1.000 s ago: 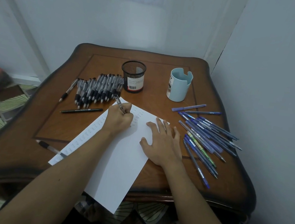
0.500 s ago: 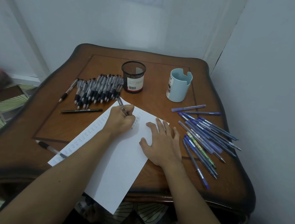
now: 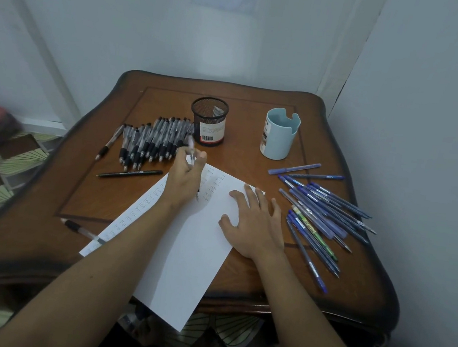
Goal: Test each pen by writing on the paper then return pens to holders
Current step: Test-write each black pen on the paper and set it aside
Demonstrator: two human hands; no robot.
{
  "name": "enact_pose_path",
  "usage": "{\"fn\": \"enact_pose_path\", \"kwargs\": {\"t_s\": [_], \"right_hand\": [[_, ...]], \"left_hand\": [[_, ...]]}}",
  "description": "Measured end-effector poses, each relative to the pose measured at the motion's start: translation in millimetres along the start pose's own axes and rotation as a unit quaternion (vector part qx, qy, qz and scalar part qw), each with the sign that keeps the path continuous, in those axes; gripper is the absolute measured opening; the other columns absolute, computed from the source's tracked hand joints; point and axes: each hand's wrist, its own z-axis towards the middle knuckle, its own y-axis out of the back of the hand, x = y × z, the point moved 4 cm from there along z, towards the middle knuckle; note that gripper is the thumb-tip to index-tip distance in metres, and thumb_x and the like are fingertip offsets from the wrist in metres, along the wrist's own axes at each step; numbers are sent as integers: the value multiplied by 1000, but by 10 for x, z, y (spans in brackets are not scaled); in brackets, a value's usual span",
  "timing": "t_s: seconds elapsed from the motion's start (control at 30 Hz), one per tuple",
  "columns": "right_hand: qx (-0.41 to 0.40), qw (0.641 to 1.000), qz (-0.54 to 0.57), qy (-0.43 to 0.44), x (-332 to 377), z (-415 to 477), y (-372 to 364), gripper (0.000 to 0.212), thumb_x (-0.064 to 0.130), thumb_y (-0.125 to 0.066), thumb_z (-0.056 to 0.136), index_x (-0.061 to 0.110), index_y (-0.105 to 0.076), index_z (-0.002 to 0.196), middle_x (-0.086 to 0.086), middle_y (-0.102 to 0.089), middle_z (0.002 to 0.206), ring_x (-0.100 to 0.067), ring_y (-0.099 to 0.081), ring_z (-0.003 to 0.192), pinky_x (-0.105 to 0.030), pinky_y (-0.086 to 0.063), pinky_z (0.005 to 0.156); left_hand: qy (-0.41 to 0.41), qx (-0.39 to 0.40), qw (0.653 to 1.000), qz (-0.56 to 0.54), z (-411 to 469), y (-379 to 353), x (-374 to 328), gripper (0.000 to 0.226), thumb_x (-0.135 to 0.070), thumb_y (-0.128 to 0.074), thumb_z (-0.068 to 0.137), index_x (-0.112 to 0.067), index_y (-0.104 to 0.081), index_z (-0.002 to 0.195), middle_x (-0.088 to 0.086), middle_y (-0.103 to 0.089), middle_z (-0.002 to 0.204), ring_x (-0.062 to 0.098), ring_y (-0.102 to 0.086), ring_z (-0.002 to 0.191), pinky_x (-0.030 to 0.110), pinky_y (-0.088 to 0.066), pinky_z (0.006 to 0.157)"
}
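Left hand (image 3: 185,179) curls round a clear-barrelled pen (image 3: 191,155) at the top of the paper (image 3: 181,268). The barrel is blurred and tilts up toward the mesh holder (image 3: 208,120); whether its tip touches the sheet cannot be told. Right hand (image 3: 256,225) lies flat with fingers spread, holding nothing and pressing the paper's right side to the table (image 3: 158,101).

The sheet shows how far the job stands. One column of what reads as "test" runs down its left edge, and shorter columns sit near the top, just beside the left hand. The lower part is blank. That many entries suggests a good share of the pens have been tried.

Returning looks not yet begun. No pens stand out of the mesh holder or the blue cup (image 3: 280,135), both upright at the back of the table. Black pens (image 3: 151,140) lie in a row left of the mesh holder. A slim black pen (image 3: 129,174) lies apart in front of them, and another pen (image 3: 79,228) pokes under the paper's left edge. Blue pens (image 3: 323,213) lie in a loose heap on the right, near the right hand.

Which of these have been tested cannot be read from the view. What seems left is to try any untested pens, then put every one into the holders.
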Motion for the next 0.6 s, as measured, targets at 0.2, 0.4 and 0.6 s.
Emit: {"fn": "enact_pose_path", "kwargs": {"t_s": [0.2, 0.4, 0.6], "right_hand": [[2, 1000, -2, -2, 12, -1, 3, 70, 67, -26, 87, 39, -26, 151, 4, -12, 167, -21, -6, 154, -52, 0, 121], [2, 1000, -9, -3, 4, 4, -7, 71, 68, -24, 85, 40, -25, 151, 5, -12, 167, -20, -6, 154, -52, -1, 121], [3, 1000, -10, -3, -1, 2, -7, 69, 68, -26, 87, 40, -26, 150, 5, -12, 166, -20, -7, 153, -51, -2, 121]], "left_hand": [[-19, -31, 999, 35, 6, 150, -45, 36, -43, -37, 107, -21, -66, 111, 2, -58, 55, 4, -51, 43, 17, -42, 46], [-38, -32, 999, 0, 33, 458, -67, 31, -42, -38, 107, -23, -62, 109, 3, -53, 67, 11, -51, 52, 24, -47, 48], [5, -93, 995, 33, 166, 842, 27, 51, -51, -49, 101, -14, -67, 71, 12, -70, 78, 20, -44, 106, 30, -50, 83]]}}
